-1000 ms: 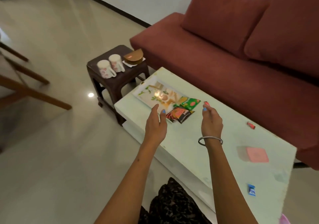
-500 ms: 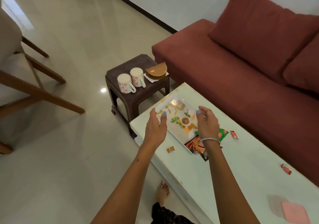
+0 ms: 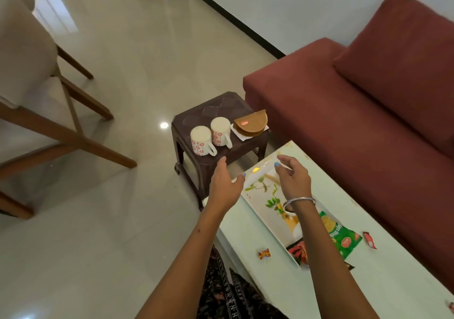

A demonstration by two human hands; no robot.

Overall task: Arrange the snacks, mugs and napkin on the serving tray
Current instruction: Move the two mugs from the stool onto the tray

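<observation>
Two snack packets [image 3: 342, 238] are sitting at the near end of the serving tray [image 3: 267, 216]. You're reaching your left hand [image 3: 224, 187] and right hand [image 3: 293, 177], fingers spread and empty, toward both mugs [image 3: 211, 136] and the napkin [image 3: 248, 131], waiting on the stool [image 3: 221, 108].

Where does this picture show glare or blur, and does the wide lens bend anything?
Head view: a bright lamp glare spot on the glossy floor, another small reflection on the serving tray; the right hand fingers are slightly motion-blurred; the wide lens tilts the chair and sofa lines near the edges.
</observation>
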